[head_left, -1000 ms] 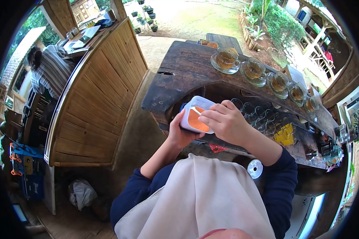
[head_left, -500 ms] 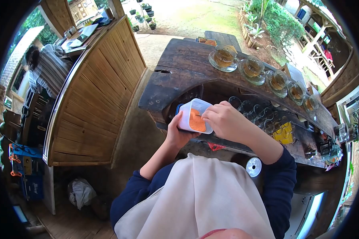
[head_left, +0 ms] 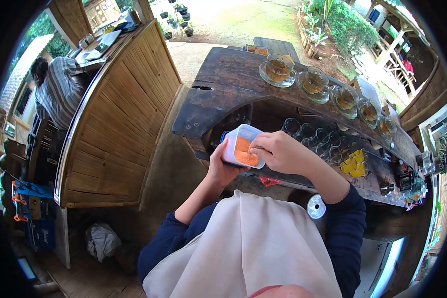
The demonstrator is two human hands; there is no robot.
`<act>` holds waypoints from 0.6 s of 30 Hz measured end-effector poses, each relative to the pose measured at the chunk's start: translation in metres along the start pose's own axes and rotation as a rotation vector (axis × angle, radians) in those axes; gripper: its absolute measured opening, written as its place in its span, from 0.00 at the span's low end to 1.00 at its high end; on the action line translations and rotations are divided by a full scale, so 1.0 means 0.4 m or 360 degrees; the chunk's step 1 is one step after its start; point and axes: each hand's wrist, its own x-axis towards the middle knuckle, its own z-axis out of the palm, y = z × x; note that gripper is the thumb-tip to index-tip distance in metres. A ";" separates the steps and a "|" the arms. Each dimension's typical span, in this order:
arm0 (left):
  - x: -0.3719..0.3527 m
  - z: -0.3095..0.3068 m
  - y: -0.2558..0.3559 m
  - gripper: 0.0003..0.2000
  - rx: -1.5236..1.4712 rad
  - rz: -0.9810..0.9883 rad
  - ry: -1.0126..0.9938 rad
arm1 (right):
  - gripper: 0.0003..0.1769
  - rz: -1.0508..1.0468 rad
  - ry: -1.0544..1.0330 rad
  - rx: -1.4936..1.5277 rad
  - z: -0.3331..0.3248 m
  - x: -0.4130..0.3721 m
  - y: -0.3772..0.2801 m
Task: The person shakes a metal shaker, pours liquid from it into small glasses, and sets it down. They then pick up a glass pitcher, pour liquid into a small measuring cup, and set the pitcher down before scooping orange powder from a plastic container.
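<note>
My left hand (head_left: 221, 168) is closed around a clear plastic container (head_left: 230, 150), which is tilted so its opening faces me. A blue edge, perhaps its lid, shows behind it on the left. Orange granular powder (head_left: 243, 153) fills its lower part. My right hand (head_left: 283, 153) pinches what looks like a thin spoon (head_left: 249, 149) at the mouth of the container, its tip down in the powder. Most of the spoon is hidden by the fingers and the powder.
On the dark wooden counter (head_left: 218, 74) several glass cups of tea (head_left: 278, 68) stand on saucers in a row. Empty glass cups (head_left: 323, 140) and a yellow item (head_left: 353, 164) sit on the lower shelf. A bamboo partition (head_left: 114, 119) rises at left, with a person (head_left: 59, 92) behind it.
My right hand has shifted slightly, and the spoon now dips lower into the orange powder. The container tilts a little differently. The person at left has straightened somewhat.
</note>
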 end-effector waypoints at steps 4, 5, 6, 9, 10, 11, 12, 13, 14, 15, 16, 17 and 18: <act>0.004 -0.012 0.007 0.30 -0.0013 0.0064 -0.0058 | 0.07 0.0170 0.0137 0.0143 0.020 -0.007 0.012; 0.005 -0.011 0.011 0.31 -0.0041 0.0096 -0.0036 | 0.08 0.0322 0.0229 0.0269 0.029 -0.010 0.013; 0.004 -0.012 0.017 0.31 -0.0042 0.0101 -0.0037 | 0.08 0.0473 0.0320 0.0394 0.039 -0.013 0.015; 0.000 -0.017 0.032 0.32 0.0061 0.0175 0.0015 | 0.09 0.0547 0.0490 0.0608 0.077 -0.024 0.034; 0.001 -0.019 0.033 0.32 0.0043 0.0184 0.0031 | 0.09 0.0545 0.0491 0.0610 0.083 -0.026 0.034; 0.003 -0.019 0.034 0.32 0.0026 0.0193 0.0046 | 0.09 0.0563 0.0523 0.0616 0.087 -0.027 0.034; 0.004 -0.017 0.035 0.32 0.0028 0.0192 0.0044 | 0.09 0.0581 0.0555 0.0621 0.091 -0.028 0.034; 0.003 -0.014 0.036 0.32 0.0035 0.0209 0.0022 | 0.09 0.0582 0.0558 0.0621 0.098 -0.030 0.035; 0.003 -0.010 0.037 0.32 0.0041 0.0228 -0.0001 | 0.09 0.0568 0.0619 0.0635 0.104 -0.029 0.035; 0.002 -0.004 0.039 0.32 0.0042 0.0227 -0.0003 | 0.09 0.0554 0.0680 0.0649 0.109 -0.029 0.034; 0.000 0.004 0.041 0.31 0.0060 0.0236 0.0003 | 0.09 0.0554 0.0682 0.0649 0.112 -0.029 0.030; -0.001 0.007 0.042 0.31 0.0078 0.0246 0.0009 | 0.08 0.0510 0.0699 0.0545 0.114 -0.029 0.024; 0.001 0.007 0.042 0.31 0.0078 0.0246 0.0009 | 0.08 0.0465 0.0715 0.0440 0.115 -0.028 0.019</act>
